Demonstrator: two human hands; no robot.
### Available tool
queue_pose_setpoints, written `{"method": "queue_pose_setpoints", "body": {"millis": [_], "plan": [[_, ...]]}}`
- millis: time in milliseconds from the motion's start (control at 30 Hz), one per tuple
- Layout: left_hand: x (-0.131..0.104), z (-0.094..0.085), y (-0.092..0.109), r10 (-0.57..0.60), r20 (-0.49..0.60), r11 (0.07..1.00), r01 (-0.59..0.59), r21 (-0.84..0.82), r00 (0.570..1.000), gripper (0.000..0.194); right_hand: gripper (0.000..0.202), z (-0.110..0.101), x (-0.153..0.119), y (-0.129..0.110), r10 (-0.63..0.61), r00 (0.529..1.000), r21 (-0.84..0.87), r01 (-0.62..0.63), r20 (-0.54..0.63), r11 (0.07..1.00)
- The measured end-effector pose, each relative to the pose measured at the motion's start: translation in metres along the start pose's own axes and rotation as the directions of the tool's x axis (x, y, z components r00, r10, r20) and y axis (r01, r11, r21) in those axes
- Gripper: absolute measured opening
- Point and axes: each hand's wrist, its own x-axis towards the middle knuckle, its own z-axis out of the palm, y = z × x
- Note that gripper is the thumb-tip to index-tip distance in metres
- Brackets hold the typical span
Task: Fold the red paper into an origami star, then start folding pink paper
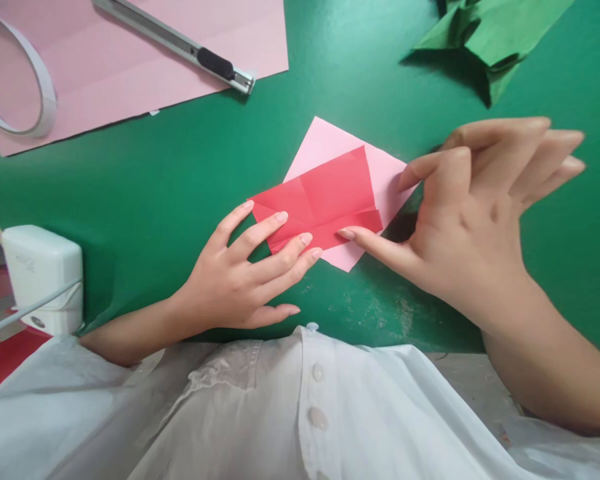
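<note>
A red sheet of paper [325,190] with fold creases lies on a smaller pink square of paper [325,143] that is turned cornerwise. The red sheet's near edge is folded into a narrow strip. My left hand [253,273] rests with fingers apart, its fingertips on the red sheet's left and near side. With the thumb tip on the folded strip, my right hand [473,203] is spread out. Its index fingertip is at the right corner of the pink square, and the other fingers are raised.
On the green table [180,167], a large pink sheet [105,80] at the far left carries a utility knife [175,43] and a white tape ring [45,107]. Folded green paper [500,33] sits far right. A white device with a cable [43,273] stands at the left edge.
</note>
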Motion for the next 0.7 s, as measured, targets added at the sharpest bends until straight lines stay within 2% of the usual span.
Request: {"method": "queue_pose_setpoints", "body": {"millis": [67, 100, 133, 233, 500, 600, 700], "plan": [[0.000, -0.002, -0.004, 0.040, -0.028, 0.999, -0.041, -0.007, 0.999, 0.057, 0.076, 0.000, 0.000, 0.006, 0.004, 0.999, -0.007, -0.003, 0.042, 1.000], [0.000, -0.002, -0.007, 0.053, -0.008, 0.999, -0.053, -0.012, 0.999, 0.056, 0.075, -0.001, 0.001, 0.008, 0.000, 0.999, -0.012, 0.000, 0.053, 1.000], [0.000, -0.003, -0.009, 0.087, -0.048, 0.996, -0.088, -0.016, 0.995, 0.056, 0.073, -0.002, 0.001, 0.009, -0.004, 0.998, -0.017, 0.005, 0.063, 1.000], [0.000, -0.006, -0.016, 0.122, -0.061, 0.991, -0.125, -0.040, 0.991, 0.045, 0.070, -0.006, 0.004, 0.010, -0.006, 0.996, -0.031, 0.009, 0.094, 0.999], [-0.003, -0.008, -0.028, 0.166, -0.135, 0.960, -0.191, -0.204, 0.977, 0.033, 0.076, -0.010, 0.008, 0.020, 0.060, 0.994, -0.043, -0.056, 0.092, 0.997], [-0.003, -0.009, -0.031, 0.173, -0.135, 0.954, -0.200, -0.225, 0.976, 0.030, 0.079, -0.010, 0.011, 0.022, 0.034, 0.996, -0.069, -0.029, 0.077, 0.997], [-0.002, -0.010, -0.033, 0.181, -0.138, 0.947, -0.211, -0.244, 0.974, 0.028, 0.081, -0.010, 0.014, 0.022, -0.053, 0.998, -0.073, 0.054, 0.021, 0.996]]}}
